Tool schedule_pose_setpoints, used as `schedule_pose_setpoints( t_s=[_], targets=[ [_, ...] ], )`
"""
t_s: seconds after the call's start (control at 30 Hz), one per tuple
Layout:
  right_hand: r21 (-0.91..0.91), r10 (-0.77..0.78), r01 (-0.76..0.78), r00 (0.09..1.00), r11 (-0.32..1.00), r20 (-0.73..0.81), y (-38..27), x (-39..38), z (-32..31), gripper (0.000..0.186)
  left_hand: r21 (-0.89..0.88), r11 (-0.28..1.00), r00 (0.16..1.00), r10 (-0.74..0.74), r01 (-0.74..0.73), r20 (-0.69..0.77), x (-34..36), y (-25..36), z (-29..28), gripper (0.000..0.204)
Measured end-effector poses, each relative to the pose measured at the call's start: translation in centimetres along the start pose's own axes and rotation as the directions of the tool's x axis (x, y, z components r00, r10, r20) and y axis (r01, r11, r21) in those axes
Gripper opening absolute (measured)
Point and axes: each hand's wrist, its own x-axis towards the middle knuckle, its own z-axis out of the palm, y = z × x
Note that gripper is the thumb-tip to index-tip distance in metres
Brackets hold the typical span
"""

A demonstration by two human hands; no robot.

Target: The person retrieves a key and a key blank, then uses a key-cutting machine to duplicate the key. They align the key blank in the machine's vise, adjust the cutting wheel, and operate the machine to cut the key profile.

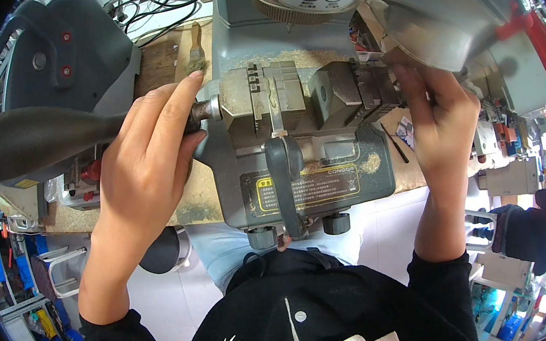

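Note:
A grey key cutting machine [383, 158] stands in front of me, with a left clamp [236, 100] and a right clamp [335, 93]. A key blade [274, 106] lies across the left clamp; its long black head [280, 170] points toward me. My left hand [143, 151] is closed around the dark knob [200, 113] beside the left clamp, thumb below and fingers above. A big black handle [40, 140] extends left from behind this hand. My right hand [437, 108] is closed at the outer end of the right clamp, its fingertips partly hidden.
A clear hood [431, 18] overhangs my right hand. Metal shavings surround the clamps. A brush [196, 48] and black cables [167, 11] lie behind, a thin black tool [394, 143] at right. Another grey machine [64, 53] stands left. A person [536, 231] is at far right.

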Motion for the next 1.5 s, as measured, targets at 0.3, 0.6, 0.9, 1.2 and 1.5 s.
schedule_pose_setpoints(
  t_s=[0.3,0.6,0.9,1.2,1.5],
  targets=[
    [0.113,0.056,-0.051,0.997,0.992,-0.045,-0.5,-1.7,-0.2,0.028,-0.001,0.999,0.998,0.039,-0.039,-0.041,0.7,0.2,-0.4,0.053],
    [0.764,0.143,-0.645,0.754,-0.023,0.641,-4.0,-3.3,-3.6,0.061,-0.380,0.839,0.921,0.357,-0.390,-0.157,5.0,6.1,-1.5,0.035],
    [0.830,0.107,-0.511,0.859,0.221,0.501,-3.1,-3.3,-4.3,0.076,-0.817,0.552,0.973,0.038,0.169,0.227,6.3,8.1,-0.8,0.011],
    [0.446,-0.360,0.382,0.923,0.809,-0.137,-3.5,-4.9,-3.5,0.036,-0.818,0.251,0.849,-0.031,0.517,0.527,6.4,8.0,-2.5,0.018],
    [0.088,-0.425,0.457,0.871,0.885,-0.247,-0.9,-3.1,-1.1,0.026,-0.314,0.929,0.973,0.226,-0.199,0.052,7.3,5.0,-1.4,0.014]
  ],
)
